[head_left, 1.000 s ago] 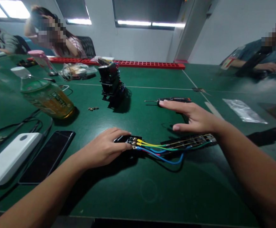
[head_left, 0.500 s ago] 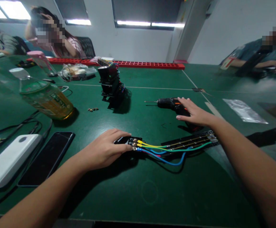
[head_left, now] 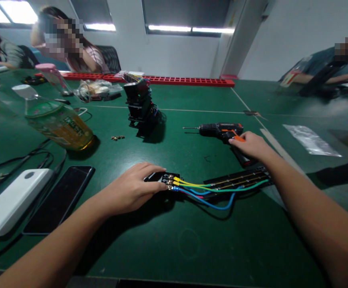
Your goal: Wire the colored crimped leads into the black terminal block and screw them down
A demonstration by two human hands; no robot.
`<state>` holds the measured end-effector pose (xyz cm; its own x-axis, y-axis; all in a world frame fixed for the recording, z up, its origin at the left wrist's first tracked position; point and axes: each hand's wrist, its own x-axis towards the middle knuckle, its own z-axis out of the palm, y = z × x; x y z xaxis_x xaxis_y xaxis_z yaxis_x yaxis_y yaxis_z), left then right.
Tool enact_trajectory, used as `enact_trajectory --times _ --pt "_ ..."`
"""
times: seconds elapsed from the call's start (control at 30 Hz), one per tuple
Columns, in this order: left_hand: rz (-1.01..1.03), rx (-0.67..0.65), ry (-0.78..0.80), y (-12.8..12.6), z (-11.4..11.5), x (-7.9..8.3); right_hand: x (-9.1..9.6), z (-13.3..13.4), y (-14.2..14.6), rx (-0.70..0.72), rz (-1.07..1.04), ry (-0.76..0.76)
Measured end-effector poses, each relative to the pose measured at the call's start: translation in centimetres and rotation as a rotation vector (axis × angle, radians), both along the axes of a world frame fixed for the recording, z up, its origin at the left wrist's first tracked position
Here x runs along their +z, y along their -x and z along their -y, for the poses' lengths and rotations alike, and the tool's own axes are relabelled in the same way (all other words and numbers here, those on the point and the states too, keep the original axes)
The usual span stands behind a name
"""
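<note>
My left hand (head_left: 132,188) presses down on a small black terminal block (head_left: 162,178) on the green table, fingers curled over it. Yellow, green, blue and red wires (head_left: 209,192) run from the block to a black strip (head_left: 239,180) on the right. My right hand (head_left: 251,146) is closed round the grip of a black and orange electric screwdriver (head_left: 218,130) that lies on its side, bit pointing left.
A stack of black blocks (head_left: 140,110) stands at centre back, with small screws (head_left: 118,138) beside it. A drink bottle (head_left: 56,122), a phone (head_left: 61,196), a white power bank (head_left: 10,202) and cables lie left. A clear bag (head_left: 310,140) lies right. Other people sit around the table.
My right hand moved from hovering open above the table onto the screwdriver and closed round its grip. My left hand stayed on the terminal block.
</note>
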<state>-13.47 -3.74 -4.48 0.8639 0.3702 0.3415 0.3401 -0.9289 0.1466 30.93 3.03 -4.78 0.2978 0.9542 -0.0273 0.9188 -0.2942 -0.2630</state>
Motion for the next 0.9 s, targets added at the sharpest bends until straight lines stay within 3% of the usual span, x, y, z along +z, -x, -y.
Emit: enact_trajectory --times 0.13,0.43,0.73,0.9 --pt "-0.003 -0.002 0.007 0.0 0.0 0.0 0.5 -0.5 0.1 -0.009 -0.051 0.129" --pt "-0.005 -0.009 0.001 0.0 -0.1 -0.2 1.5 -1.6 0.3 -0.074 -0.205 0.134" --pt "-0.014 -0.004 0.017 0.1 0.0 -0.1 2.1 0.0 1.9 -0.204 -0.868 0.176" --pt "-0.007 0.001 0.023 0.1 0.0 -0.1 2.0 0.5 2.9 -0.179 -1.107 0.142"
